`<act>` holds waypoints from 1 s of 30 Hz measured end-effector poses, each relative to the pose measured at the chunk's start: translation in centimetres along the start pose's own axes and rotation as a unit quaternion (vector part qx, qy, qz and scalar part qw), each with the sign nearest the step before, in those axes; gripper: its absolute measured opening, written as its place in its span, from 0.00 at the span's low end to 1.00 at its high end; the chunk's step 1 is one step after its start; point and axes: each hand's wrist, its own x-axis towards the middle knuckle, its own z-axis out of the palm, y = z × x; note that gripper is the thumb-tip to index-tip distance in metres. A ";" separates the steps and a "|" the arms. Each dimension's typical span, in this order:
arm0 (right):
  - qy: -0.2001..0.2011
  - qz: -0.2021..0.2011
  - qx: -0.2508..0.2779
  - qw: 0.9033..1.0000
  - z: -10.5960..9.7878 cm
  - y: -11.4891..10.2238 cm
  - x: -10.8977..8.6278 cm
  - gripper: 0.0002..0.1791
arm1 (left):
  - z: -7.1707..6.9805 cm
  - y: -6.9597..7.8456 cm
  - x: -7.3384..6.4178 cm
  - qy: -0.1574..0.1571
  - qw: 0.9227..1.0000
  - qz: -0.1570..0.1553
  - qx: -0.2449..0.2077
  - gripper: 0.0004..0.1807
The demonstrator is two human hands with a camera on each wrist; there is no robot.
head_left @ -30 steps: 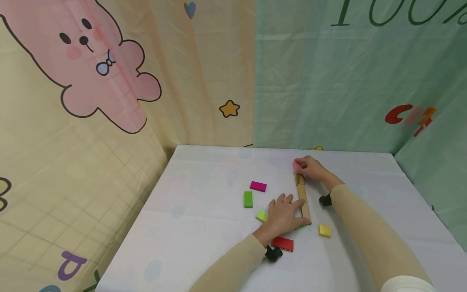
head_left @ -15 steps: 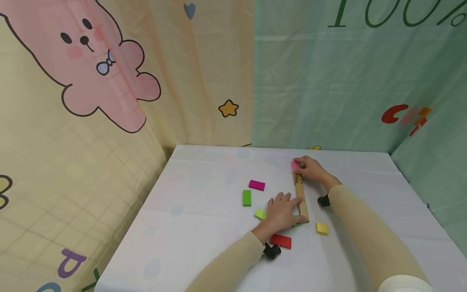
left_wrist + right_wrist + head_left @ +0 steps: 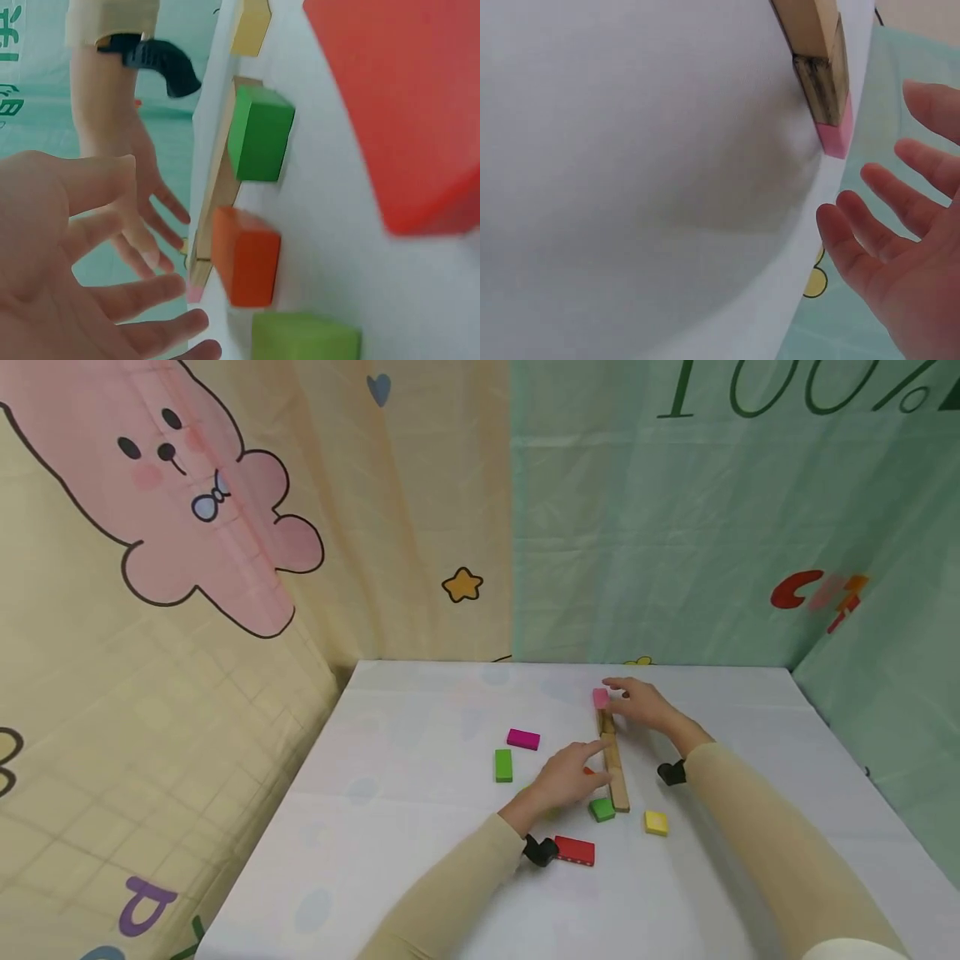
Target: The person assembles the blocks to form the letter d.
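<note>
A line of plain wooden blocks (image 3: 615, 774) runs away from me along the table, capped at its far end by a pink block (image 3: 600, 697). Beside that end is my right hand (image 3: 645, 704); in the right wrist view its fingers are apart and hold nothing, with the pink block (image 3: 835, 138) just past them. My left hand (image 3: 564, 777) hovers at the left of the line, index finger and thumb overlapping it in the head view. Its spread fingers are bare in the left wrist view, near an orange block (image 3: 247, 257), a green block (image 3: 260, 133) and a lime block (image 3: 304, 337).
Left of the line lie a magenta block (image 3: 523, 739) and another green block (image 3: 503, 766). A red block (image 3: 575, 851) sits near my left wrist, and a yellow block (image 3: 656, 823) to the right of the line. Printed curtains (image 3: 660, 527) hang behind the white table (image 3: 420, 860).
My right hand has let go of the pink block, which stays at the line's far end. My left hand has lifted off the near wooden blocks and moved leftward, uncovering the green block.
</note>
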 end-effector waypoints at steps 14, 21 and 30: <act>0.013 -0.006 -0.014 1.000 0.9 -1.6 -5.0 0.35 | -4.7 -2.2 0.1 0.038 0.999 0.018 -0.003 0.31; 0.011 -0.013 -0.011 1.000 1.7 -2.4 -7.2 0.37 | -6.7 -4.4 0.3 0.060 0.997 0.035 0.021 0.30; 0.007 -0.058 -0.018 0.998 3.1 -3.4 -10.8 0.40 | -8.4 -7.3 0.5 0.065 0.998 -0.002 0.026 0.30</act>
